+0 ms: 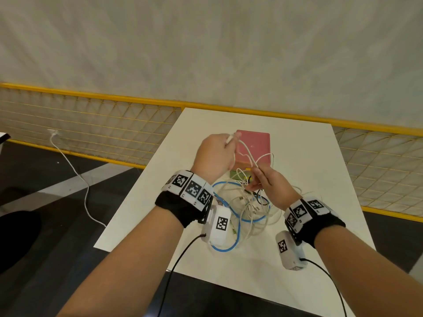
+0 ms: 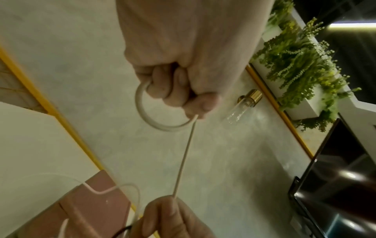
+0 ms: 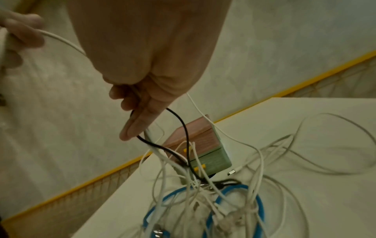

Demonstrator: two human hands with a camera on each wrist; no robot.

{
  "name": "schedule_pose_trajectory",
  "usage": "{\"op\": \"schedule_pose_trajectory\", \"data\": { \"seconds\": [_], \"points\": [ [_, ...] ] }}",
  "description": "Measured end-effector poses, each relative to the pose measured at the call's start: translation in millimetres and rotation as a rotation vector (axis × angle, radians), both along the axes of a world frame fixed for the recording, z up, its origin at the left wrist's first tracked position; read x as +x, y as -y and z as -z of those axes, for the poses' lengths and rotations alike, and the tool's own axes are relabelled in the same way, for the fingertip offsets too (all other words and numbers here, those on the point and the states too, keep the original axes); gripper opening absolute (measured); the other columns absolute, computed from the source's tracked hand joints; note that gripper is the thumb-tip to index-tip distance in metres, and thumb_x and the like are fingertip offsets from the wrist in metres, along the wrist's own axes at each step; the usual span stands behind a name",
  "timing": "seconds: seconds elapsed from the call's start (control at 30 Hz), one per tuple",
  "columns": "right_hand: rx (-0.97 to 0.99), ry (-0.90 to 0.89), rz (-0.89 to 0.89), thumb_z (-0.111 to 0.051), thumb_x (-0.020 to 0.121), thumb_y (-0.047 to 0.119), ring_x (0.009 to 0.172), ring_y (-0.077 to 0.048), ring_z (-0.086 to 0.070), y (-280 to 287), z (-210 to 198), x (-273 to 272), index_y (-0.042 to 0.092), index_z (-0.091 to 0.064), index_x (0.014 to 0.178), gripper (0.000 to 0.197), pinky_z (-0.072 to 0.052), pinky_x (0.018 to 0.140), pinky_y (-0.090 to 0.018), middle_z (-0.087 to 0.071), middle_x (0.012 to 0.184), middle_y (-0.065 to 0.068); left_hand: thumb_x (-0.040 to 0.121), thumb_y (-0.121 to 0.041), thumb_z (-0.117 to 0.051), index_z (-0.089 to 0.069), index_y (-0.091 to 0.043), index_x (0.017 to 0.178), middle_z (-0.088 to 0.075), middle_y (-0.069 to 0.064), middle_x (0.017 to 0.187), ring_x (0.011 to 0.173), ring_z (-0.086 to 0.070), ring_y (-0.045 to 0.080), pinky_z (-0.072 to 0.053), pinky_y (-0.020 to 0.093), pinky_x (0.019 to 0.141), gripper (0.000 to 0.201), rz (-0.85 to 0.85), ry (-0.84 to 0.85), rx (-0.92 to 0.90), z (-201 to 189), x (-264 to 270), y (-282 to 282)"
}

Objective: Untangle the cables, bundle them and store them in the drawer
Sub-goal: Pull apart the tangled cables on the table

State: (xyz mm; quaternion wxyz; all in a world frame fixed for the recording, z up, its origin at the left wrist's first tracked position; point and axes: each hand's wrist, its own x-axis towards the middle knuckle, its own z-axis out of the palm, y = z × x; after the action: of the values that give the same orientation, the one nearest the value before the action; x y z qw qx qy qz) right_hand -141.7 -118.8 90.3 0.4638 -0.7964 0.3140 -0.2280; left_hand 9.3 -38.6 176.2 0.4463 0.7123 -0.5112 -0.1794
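Note:
A tangle of white, blue and black cables (image 1: 247,211) lies on the white table (image 1: 309,179). Behind it stands a small drawer box (image 1: 254,147), pink above and green below (image 3: 211,149). My left hand (image 1: 217,152) is raised in a fist round one end of a white cable (image 1: 246,152), with a small loop (image 2: 154,119) hanging from the fingers. That cable runs taut (image 2: 184,154) to my right hand (image 1: 263,177), which pinches it above the tangle. A black cable (image 3: 181,122) loops over my right fingers (image 3: 138,116). A blue cable (image 3: 258,202) rings the pile.
A yellow-framed mesh fence (image 1: 91,124) runs behind the table along a pale wall. Another white cable (image 1: 75,170) trails over the dark floor at the left. The table's left edge (image 1: 137,184) is close to the pile. Plants (image 2: 301,64) and a dark screen (image 2: 335,185) show in the left wrist view.

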Motion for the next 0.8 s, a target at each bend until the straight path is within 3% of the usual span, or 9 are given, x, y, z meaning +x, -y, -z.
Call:
{"op": "schedule_pose_trajectory", "data": {
  "seconds": [0.1, 0.17, 0.23, 0.3, 0.37, 0.43, 0.57, 0.7, 0.8],
  "points": [
    [0.051, 0.052, 0.019, -0.032, 0.102, 0.021, 0.081, -0.029, -0.069, 4, -1, 10, 0.008, -0.050, 0.081, 0.030, -0.058, 0.080, -0.038, -0.051, 0.077, -0.007, 0.101, -0.040, -0.042, -0.058, -0.019, 0.070, -0.058, 0.003, 0.048, 0.050, -0.059, 0.023, -0.050, 0.032, 0.062, 0.041, -0.144, 0.112, -0.071, 7, 9, -2],
    [0.029, 0.015, 0.023, -0.033, 0.101, 0.022, 0.081, -0.033, -0.069, 6, -8, 13, 0.015, -0.048, 0.075, 0.032, -0.058, 0.080, -0.046, -0.053, 0.074, -0.004, 0.101, -0.034, -0.043, -0.064, -0.020, 0.101, -0.068, 0.009, 0.071, 0.069, -0.065, 0.032, -0.048, 0.034, 0.063, 0.025, -0.235, 0.426, 0.059, 15, 17, -5],
    [-0.005, -0.060, 0.026, -0.033, 0.101, 0.024, 0.077, -0.031, -0.071, 8, -12, 13, 0.018, -0.046, 0.071, 0.033, -0.057, 0.076, -0.050, -0.055, 0.073, -0.004, 0.100, -0.018, -0.041, -0.042, -0.027, 0.140, -0.070, 0.009, 0.087, 0.079, -0.066, 0.032, -0.041, 0.033, 0.062, 0.041, -0.225, 0.693, 0.252, 20, 22, -6],
    [-0.041, -0.139, 0.013, -0.034, 0.101, 0.026, 0.073, -0.027, -0.072, 10, -14, 13, 0.022, -0.048, 0.072, 0.032, -0.058, 0.074, -0.049, -0.056, 0.075, -0.002, 0.099, -0.016, -0.040, -0.017, -0.033, 0.152, -0.064, 0.004, 0.085, 0.074, -0.062, 0.026, -0.042, 0.033, 0.061, 0.060, -0.039, 0.831, 0.327, 25, 14, -7],
    [-0.101, -0.195, -0.035, -0.034, 0.100, 0.026, 0.069, -0.023, -0.071, 9, -16, 14, 0.025, -0.056, 0.084, 0.027, -0.058, 0.073, -0.046, -0.061, 0.082, -0.003, 0.102, -0.025, -0.038, -0.015, -0.034, 0.152, -0.053, 0.000, 0.076, 0.069, -0.058, 0.024, -0.046, 0.031, 0.063, 0.056, 0.147, 0.792, 0.334, 27, -3, -9],
    [-0.203, -0.250, -0.088, -0.033, 0.100, 0.022, 0.067, -0.020, -0.070, 6, -22, 14, 0.022, -0.057, 0.098, 0.024, -0.057, 0.070, -0.038, -0.064, 0.087, -0.005, 0.102, -0.034, -0.038, -0.031, -0.031, 0.144, -0.059, 0.000, 0.066, 0.064, -0.064, 0.022, -0.053, 0.033, 0.069, 0.043, 0.235, 0.619, 0.333, 36, -9, -10],
    [-0.257, -0.250, -0.165, -0.032, 0.101, 0.022, 0.066, -0.022, -0.066, 0, -29, 7, 0.016, -0.050, 0.089, 0.023, -0.055, 0.068, -0.036, -0.054, 0.072, 0.006, 0.101, -0.039, -0.040, -0.052, -0.021, 0.107, -0.068, 0.006, 0.059, 0.051, -0.059, 0.017, -0.050, 0.029, 0.063, 0.022, 0.311, 0.293, 0.285, 33, 0, -10],
    [-0.114, -0.079, -0.092, -0.031, 0.101, 0.017, 0.061, -0.023, -0.059, -2, -27, 5, 0.021, -0.047, 0.079, 0.029, -0.051, 0.059, -0.018, -0.052, 0.072, -0.002, 0.101, -0.030, -0.045, -0.051, -0.023, 0.092, -0.063, 0.005, 0.055, 0.044, -0.052, 0.011, -0.045, 0.023, 0.055, 0.014, 0.216, 0.229, 0.055, 9, 6, -15],
    [-0.004, -0.183, -0.027, -0.030, 0.101, 0.015, 0.061, -0.018, -0.056, 7, -13, 4, 0.006, -0.048, 0.085, 0.027, -0.049, 0.060, -0.024, -0.052, 0.075, -0.007, 0.101, -0.015, -0.043, -0.052, -0.019, 0.089, -0.053, 0.004, 0.053, 0.040, -0.041, 0.009, -0.036, 0.018, 0.045, 0.015, 0.000, 0.002, -0.195, -13, 13, -22]
  ]
}}
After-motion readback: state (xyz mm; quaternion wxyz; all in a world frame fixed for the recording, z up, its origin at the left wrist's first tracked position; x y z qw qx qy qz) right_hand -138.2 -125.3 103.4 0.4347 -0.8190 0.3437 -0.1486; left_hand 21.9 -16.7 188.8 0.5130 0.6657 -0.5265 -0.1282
